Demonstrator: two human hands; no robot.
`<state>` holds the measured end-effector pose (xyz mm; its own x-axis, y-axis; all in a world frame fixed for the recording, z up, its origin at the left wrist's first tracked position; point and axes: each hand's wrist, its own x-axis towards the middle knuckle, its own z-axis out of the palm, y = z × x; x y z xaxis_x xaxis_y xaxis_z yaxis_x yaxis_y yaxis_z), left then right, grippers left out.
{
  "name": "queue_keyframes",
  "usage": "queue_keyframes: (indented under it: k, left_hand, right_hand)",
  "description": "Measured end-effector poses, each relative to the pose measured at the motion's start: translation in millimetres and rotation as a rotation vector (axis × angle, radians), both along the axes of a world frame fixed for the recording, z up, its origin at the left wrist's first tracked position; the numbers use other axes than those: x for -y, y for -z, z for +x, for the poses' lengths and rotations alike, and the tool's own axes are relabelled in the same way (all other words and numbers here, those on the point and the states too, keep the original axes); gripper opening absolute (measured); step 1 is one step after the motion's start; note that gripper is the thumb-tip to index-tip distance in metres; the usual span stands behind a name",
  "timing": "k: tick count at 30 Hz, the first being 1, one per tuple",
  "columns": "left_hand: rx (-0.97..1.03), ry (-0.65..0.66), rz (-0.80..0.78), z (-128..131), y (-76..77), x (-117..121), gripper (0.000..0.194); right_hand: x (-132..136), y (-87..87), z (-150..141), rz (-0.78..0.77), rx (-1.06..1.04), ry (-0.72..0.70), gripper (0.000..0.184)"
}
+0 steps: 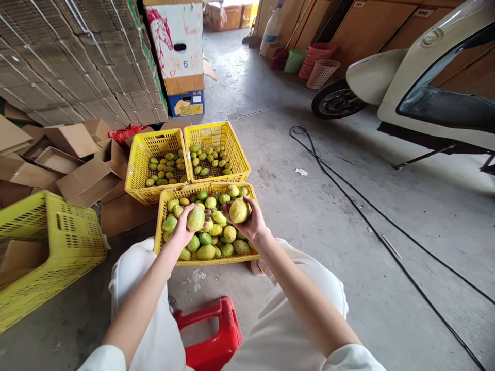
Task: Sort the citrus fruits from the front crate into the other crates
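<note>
My left hand (184,226) is closed around a green-yellow lemon (195,219), held just above the near yellow crate (207,262). Beside it, my right hand (253,221) grips a yellower lemon (239,210) over the right part of the same crate. Many green and yellow lemons (206,252) fill that crate beneath both hands. Behind it stand two more yellow crates, a left one (133,172) and a right one (242,159), each with a layer of smaller-looking lemons at the bottom.
A larger yellow crate (73,232) with cardboard inside stands at left, near loose cardboard boxes (87,180). Stacked flat cartons (73,62) rise behind. A red stool (216,335) is below me. A black cable (359,206) crosses the floor at right, near a parked scooter (402,77).
</note>
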<state>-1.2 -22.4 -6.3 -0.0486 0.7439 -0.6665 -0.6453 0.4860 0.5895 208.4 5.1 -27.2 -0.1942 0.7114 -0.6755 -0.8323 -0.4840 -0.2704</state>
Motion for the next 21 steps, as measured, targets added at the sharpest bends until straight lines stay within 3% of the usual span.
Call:
queue_keyframes:
  k: [5, 10, 14, 18, 21]
  left_hand:
    - [-0.003, -0.006, 0.005, 1.3, -4.0, 1.4, 0.011]
    - [0.009, -0.056, 0.02, 0.0, -8.5, 0.9, 0.012]
    - [0.084, 0.014, -0.039, 3.7, -7.0, 2.4, 0.012]
    - [0.114, 0.074, -0.007, 7.7, -1.0, 5.4, 0.016]
    - [0.09, 0.073, 0.013, 7.7, 2.3, 5.1, 0.02]
  right_hand:
    - [-5.1, -0.5, 0.0, -0.061, -0.011, -0.003, 0.024]
    - [-6.4, 5.7, 0.1, 0.049, 0.052, 0.056, 0.017]
    - [-8.1, 12.8, 2.7, 0.12, 0.069, 0.054, 0.026]
    - [-10.3, 14.9, 4.1, 0.143, 0.04, -0.012, 0.026]
    - [-11.8, 15.2, 3.3, 0.117, -0.002, 0.015, 0.028]
